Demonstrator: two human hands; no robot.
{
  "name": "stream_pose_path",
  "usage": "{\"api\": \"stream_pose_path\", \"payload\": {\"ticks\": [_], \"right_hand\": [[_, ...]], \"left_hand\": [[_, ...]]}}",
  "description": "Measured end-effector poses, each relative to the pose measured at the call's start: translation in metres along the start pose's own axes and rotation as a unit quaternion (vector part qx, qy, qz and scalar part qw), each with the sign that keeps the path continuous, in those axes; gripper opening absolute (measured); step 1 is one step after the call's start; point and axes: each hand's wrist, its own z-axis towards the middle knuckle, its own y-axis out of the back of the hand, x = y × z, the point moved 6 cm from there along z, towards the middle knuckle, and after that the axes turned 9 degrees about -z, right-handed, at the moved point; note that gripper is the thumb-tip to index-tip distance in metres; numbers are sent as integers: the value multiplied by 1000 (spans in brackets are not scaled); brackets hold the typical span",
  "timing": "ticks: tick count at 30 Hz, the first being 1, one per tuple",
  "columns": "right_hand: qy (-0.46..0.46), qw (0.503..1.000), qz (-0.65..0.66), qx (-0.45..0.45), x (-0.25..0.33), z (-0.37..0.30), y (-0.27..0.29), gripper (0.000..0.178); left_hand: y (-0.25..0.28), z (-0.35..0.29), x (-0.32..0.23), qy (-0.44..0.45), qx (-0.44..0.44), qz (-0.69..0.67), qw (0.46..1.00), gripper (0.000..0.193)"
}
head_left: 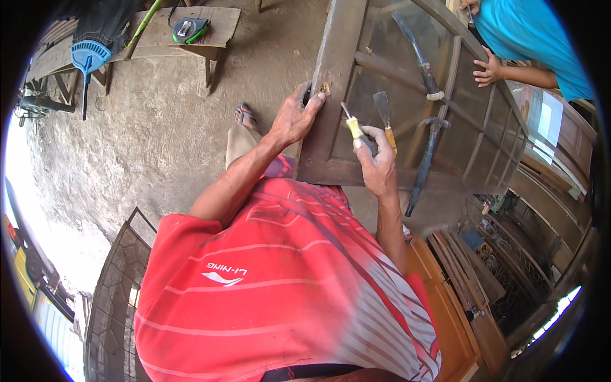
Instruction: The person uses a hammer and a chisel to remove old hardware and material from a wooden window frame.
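Observation:
A brown wooden door with glass panes (337, 76) lies in front of me. My left hand (296, 118) grips its near left edge, thumb beside a small rough hole (325, 88) cut in the wood. In my right hand (377, 159) is a screwdriver (354, 127) with a pale yellow handle, its tip pointing up and left above the door. Just past that hand lies a putty knife (381, 106) with a yellow handle. Farther right rests a hammer (425, 159) with a dark handle. A long-bladed tool (414, 48) lies higher up on the door.
At the far right, a co-worker in a blue shirt (525, 38) has one hand (489, 69) on the door. A tape measure (190, 30) sits on a wooden bench (219, 28). Beside it is a blue rake head (89, 56). Wood pieces (468, 274) are stacked at right.

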Motion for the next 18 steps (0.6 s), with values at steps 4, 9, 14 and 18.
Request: {"api": "stream_pose_path", "payload": {"ticks": [4,9,14,18], "right_hand": [[161,978,-121,-54,34,17,1,29],[168,979,-114,-37,42,27,-14,32],[71,994,-68,-51,35,26,-30,29],[-108,992,64,-33,27,14,-49,28]], "left_hand": [[-1,-1,12,17,76,-27,997,64],[-3,-9,19,-20,57,-54,997,66],[1,-9,22,22,98,-9,995,67],[2,-11,24,9,94,8,996,68]]}}
